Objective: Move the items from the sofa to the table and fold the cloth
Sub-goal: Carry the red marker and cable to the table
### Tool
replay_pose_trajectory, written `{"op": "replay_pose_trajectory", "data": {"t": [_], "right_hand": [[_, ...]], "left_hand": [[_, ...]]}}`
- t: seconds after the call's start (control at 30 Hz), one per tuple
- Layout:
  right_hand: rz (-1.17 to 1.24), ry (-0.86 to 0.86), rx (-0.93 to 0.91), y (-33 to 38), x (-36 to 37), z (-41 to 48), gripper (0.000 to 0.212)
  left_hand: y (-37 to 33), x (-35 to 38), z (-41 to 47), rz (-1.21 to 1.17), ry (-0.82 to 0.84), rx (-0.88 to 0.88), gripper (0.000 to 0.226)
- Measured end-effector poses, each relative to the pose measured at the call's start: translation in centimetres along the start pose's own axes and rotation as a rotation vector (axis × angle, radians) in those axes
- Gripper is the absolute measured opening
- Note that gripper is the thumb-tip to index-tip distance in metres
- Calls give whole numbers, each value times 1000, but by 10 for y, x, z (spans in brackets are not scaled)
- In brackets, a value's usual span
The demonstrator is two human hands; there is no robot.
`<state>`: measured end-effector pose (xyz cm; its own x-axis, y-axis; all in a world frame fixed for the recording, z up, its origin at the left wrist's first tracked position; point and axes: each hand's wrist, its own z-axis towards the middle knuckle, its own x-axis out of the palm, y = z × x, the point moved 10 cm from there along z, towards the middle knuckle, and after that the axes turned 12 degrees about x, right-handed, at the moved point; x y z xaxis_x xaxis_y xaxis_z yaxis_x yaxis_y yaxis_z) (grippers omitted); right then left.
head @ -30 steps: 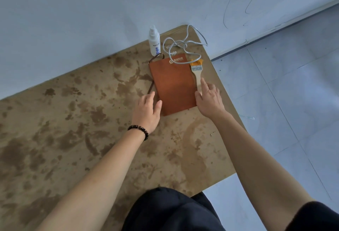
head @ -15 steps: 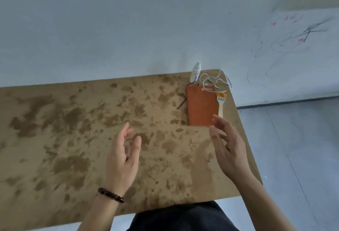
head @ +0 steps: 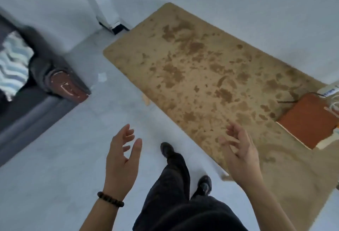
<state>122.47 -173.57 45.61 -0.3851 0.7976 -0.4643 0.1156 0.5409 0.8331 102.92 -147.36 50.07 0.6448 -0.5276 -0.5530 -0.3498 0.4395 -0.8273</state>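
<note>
The brown-stained wooden table (head: pixel 192 69) runs from the top middle to the right edge. An orange notebook (head: pixel 308 120) lies at its far right end, with a white bottle (head: pixel 328 90) and a bit of white cable beside it. A dark grey sofa (head: pixel 27 106) stands at the left edge, and a blue-and-white wavy-striped cloth (head: pixel 12 65) lies on its seat. My left hand (head: pixel 122 161) hangs open over the floor, palm turned inward, holding nothing. My right hand (head: pixel 238 153) is open too, above the table's near edge.
A worn brown sofa armrest end (head: pixel 70 88) juts toward the floor gap between sofa and table. My dark trousers and shoes (head: pixel 176 172) stand on the pale floor (head: pixel 55 166). A small white scrap (head: pixel 102 77) lies on the floor near the sofa.
Both hands have left the notebook and drawn back, open. The view has swung left, away from the table's right end, so the sofa and cloth have come into sight.
</note>
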Motion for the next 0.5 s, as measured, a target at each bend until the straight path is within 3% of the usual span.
{"op": "replay_pose_trajectory", "data": {"t": [0.17,0.33,0.5], "right_hand": [[-70,350,-202,85,128,-46,40],[-158,576,-423,162,264,-115,51],[-275,764,-518,208,421,-200,54]], "left_hand": [[50,-138,-76,33,-355,-151,54],[123,-256,-165,35,-694,-313,49],[202,-367,-246,21,-963,-470,46]]}}
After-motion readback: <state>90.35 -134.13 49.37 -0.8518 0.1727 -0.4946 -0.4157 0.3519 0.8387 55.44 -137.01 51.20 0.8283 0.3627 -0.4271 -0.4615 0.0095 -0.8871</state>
